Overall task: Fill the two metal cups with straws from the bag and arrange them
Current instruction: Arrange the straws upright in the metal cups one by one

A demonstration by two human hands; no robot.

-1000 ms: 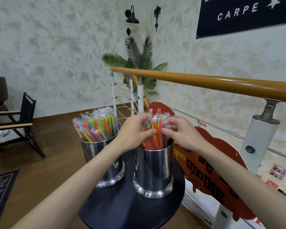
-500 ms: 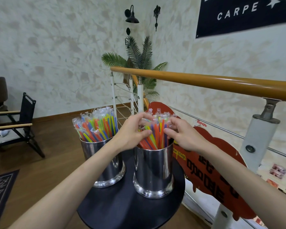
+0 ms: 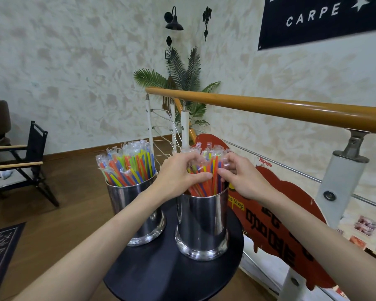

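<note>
At nine o'clock in our view stands a black folding chair (image 3: 20,168) on the wooden floor (image 3: 74,192), with the corner of a dark rug (image 3: 0,246) at eight o'clock. At the centre we note a round black desk (image 3: 161,268) carrying the two metal cups side by side, close but not visibly touching. The left cup (image 3: 137,213) is packed with wrapped straws (image 3: 128,168) in orange, yellow, green and blue, fanned out and leaning toward ten o'clock; no hand touches it. The right cup (image 3: 202,224) sits nearer the desk's three o'clock edge and holds a second bundle of straws (image 3: 211,170), standing more upright.

Our left hand (image 3: 178,177) crosses in front of the left cup and curls round the nine o'clock side of the right bundle, thumb laid across its near face. Our right hand (image 3: 239,177) meets it from three o'clock, fingers bent and pinching the straws and their clear wrapper tips. The two thumbs nearly meet at the bundle's near side, above the rim of the right cup.

Behind the desk runs a wooden handrail (image 3: 269,107) on white posts, from twelve o'clock out to three o'clock. A palm plant (image 3: 182,77) stands at twelve o'clock against the plastered wall. A red sign (image 3: 280,213) hangs below the rail at four o'clock.
</note>
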